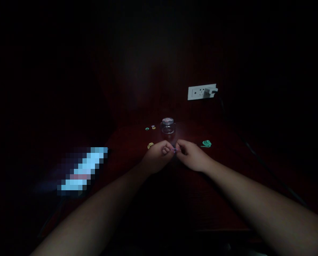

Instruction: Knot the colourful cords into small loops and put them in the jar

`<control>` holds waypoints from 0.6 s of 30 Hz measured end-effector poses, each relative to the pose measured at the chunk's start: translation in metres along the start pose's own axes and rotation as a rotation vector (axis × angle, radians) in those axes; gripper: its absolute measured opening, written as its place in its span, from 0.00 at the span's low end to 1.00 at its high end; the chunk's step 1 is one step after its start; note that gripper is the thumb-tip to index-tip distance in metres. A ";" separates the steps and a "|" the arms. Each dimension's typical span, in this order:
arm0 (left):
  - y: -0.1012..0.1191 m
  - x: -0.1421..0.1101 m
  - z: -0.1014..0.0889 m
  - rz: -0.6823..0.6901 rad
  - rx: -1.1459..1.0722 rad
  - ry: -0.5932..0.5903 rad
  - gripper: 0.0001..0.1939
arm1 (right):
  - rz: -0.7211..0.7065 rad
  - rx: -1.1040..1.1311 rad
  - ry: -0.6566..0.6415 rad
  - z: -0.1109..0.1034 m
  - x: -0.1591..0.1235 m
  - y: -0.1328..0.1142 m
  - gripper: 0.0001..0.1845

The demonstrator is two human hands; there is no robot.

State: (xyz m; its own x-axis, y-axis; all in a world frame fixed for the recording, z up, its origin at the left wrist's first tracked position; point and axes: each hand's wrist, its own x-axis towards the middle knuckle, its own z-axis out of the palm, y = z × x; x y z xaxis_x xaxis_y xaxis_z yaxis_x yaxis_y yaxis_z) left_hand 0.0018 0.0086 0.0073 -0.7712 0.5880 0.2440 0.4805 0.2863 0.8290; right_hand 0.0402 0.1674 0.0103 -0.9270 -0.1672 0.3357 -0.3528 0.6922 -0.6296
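Above the middle of the dark red table, my left hand (160, 154) and my right hand (191, 154) meet fingertip to fingertip. Both are closed in a pinch on a thin purple hair tie (174, 149), which shows as a small loop between them. A yellow coiled bundle (150, 145) lies just beyond my left hand, partly hidden by it. Past my right hand rests a green coiled bundle (207, 143). Further back are a small green ring (147, 129), a yellow ring (153, 128) and a pale purple one (153, 126).
A clear lidded jar (168, 126) stands behind my hands. At the left a lit, blurred-out screen (86, 170) lies near the table edge. A wall socket (201, 91) holds a white plug (211, 91), and a dark cable (276, 174) runs along the right. Surroundings are very dark.
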 end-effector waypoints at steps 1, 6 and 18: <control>0.000 0.000 0.000 0.005 -0.015 0.001 0.07 | 0.003 0.005 -0.004 0.000 0.000 0.001 0.04; -0.004 0.001 0.001 0.014 -0.019 0.012 0.08 | 0.001 0.063 -0.008 0.002 0.000 0.003 0.04; -0.005 0.002 0.002 -0.018 0.005 -0.003 0.10 | -0.045 0.164 -0.021 0.004 0.001 0.005 0.03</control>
State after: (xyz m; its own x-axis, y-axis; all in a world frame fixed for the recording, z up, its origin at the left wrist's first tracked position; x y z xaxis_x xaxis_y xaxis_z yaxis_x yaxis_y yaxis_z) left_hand -0.0011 0.0095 0.0030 -0.7787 0.5848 0.2272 0.4685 0.3010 0.8306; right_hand 0.0366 0.1678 0.0042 -0.9116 -0.2111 0.3527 -0.4085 0.5602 -0.7206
